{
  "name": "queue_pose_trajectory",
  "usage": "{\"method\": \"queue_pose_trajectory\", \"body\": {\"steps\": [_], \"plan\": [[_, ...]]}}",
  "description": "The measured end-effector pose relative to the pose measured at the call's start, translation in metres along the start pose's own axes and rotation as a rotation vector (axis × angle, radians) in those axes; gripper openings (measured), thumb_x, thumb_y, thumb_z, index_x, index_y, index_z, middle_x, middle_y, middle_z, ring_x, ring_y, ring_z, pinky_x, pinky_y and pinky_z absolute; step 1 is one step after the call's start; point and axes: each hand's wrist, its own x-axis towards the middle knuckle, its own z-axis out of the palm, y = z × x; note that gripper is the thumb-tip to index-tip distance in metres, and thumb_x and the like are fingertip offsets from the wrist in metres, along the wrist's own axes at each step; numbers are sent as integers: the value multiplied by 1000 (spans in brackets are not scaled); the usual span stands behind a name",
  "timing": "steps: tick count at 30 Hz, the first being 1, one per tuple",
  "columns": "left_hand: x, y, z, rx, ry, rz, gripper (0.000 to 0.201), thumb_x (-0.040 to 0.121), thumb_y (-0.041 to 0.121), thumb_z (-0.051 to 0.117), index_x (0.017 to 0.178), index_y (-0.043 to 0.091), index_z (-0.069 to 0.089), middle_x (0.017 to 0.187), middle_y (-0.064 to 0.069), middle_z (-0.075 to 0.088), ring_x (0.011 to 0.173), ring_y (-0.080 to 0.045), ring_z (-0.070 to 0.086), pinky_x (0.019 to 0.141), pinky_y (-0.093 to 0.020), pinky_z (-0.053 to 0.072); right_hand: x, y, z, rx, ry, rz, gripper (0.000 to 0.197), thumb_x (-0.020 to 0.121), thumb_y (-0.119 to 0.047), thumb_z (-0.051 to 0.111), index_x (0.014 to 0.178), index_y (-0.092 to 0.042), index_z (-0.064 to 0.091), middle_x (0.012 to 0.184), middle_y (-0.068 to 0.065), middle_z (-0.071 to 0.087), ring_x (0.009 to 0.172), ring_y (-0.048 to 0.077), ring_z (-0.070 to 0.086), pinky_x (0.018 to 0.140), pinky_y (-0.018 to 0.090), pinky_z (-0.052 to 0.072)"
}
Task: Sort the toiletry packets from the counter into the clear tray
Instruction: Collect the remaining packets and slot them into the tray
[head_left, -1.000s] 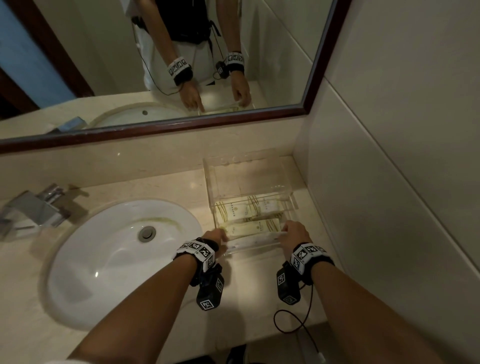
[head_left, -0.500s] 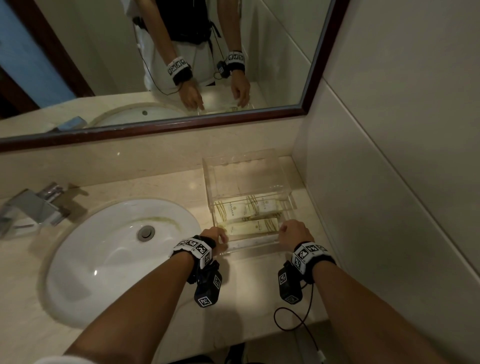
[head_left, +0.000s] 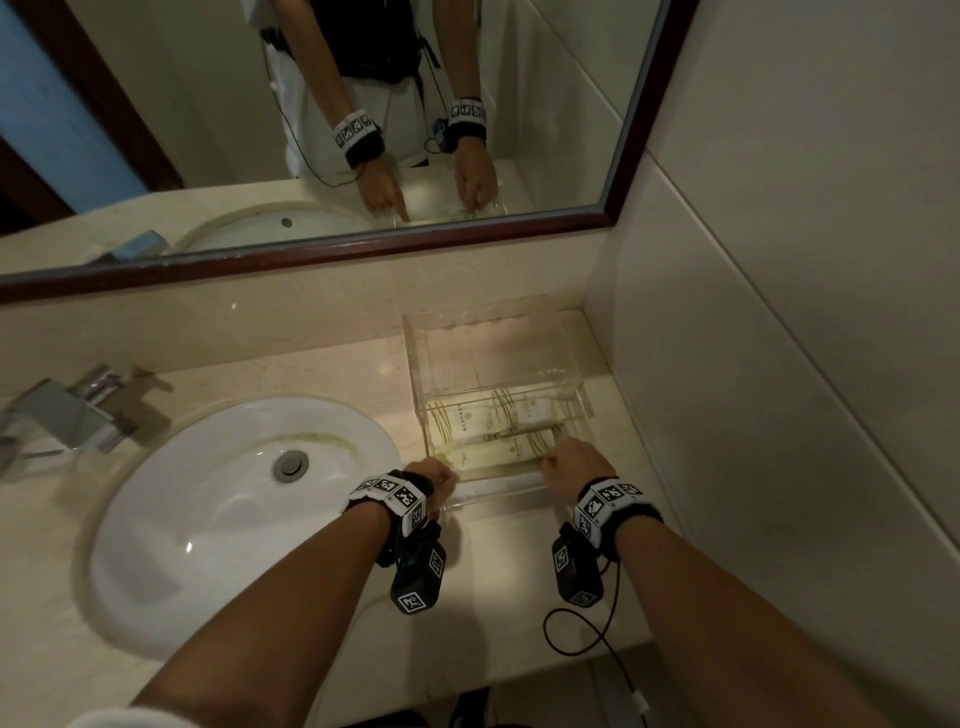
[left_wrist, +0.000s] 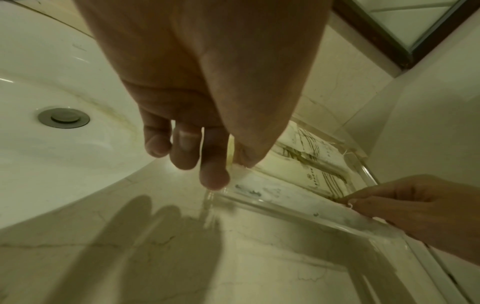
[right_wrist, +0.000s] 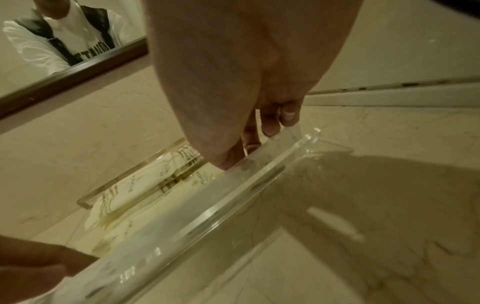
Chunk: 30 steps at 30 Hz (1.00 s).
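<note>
A clear acrylic tray (head_left: 569, 387) is seen beside a white oval sink (head_left: 208, 519), with flat cream toiletry packets (head_left: 511, 449) inside it. The left hand (head_left: 434, 475) and right hand (head_left: 576, 462) now pinch the nearest packet's ends, slightly farther in than a second ago. Sorting seems nearly finished.

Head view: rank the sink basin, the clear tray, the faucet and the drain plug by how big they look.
1. Sink basin
2. Clear tray
3. Faucet, partly cut off at the frame's edge
4. Drain plug
</note>
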Motion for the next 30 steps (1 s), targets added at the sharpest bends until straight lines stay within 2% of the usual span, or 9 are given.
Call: {"method": "queue_pose_trajectory", "body": {"steps": [3,6,10,13,17,20,23,26,30], "plan": [[-1,3,-2,-44,5,-14,34,98,23,43,119,6,64,88,-16,71,102,-29,67,91,-29,50,0,0,0,3,-1,-35,32,89,-22,48,70,-5,67,69,8,63,65,25,62,53,29,47],[-2,5,-5,-43,-35,-60,35,98,24,41,116,5,64,47,2,59,87,-25,70,86,-27,51,0,1,-2,10,-16,-53,29,88,-20,49,69,-6,66,72,9,65,67,25,63,56,30,48],[0,4,-10,-33,-44,-73,36,97,32,44,110,7,67,53,3,56,70,-19,67,79,-26,52,1,1,-4,30,6,-43,30,85,-16,52,56,-14,56,62,6,58,62,26,60,51,25,39],[0,5,-18,-34,-32,-91,30,95,25,48,109,6,66,57,0,57,54,-14,59,63,-22,49,1,-5,-12,59,41,-26,24,87,-16,53,68,-9,67,73,8,65,69,25,64,55,28,46],[-2,10,-36,-10,0,-88,28,93,20,49,108,5,67,61,0,61,78,-24,66,76,-26,50,4,-14,-24,59,66,-26,25,89,-19,52,72,-5,66,84,13,69,71,26,63,64,35,54],[-3,8,-47,-10,13,-100,28,93,21,49,110,6,66,88,-12,74,87,-25,68,85,-31,52,6,-22,-32,48,75,-55,24,90,-20,51,81,-5,67,89,11,68,80,27,64,72,36,55],[-5,4,-59,-13,49,-96,28,94,23,49,111,8,65,79,-5,69,77,-21,61,74,-27,51,9,-35,-39,49,70,-77,25,91,-21,50,87,-5,68,90,11,69,83,28,65,75,38,57],[-10,-3,-73,-27,62,-118,25,93,20,50,108,8,66,97,-13,74,73,-20,58,69,-26,48,12,-54,-45,28,67,-134,24,90,-23,52,86,-7,69,91,9,69,84,26,65,77,38,56],[-25,-24,-96,-88,108,-145,23,93,16,52,107,7,67,102,-16,73,72,-22,58,69,-27,50,13,-93,-53,-13,46,-232,23,90,-25,52,91,-8,68,95,9,68,88,26,64,78,37,55]]}}
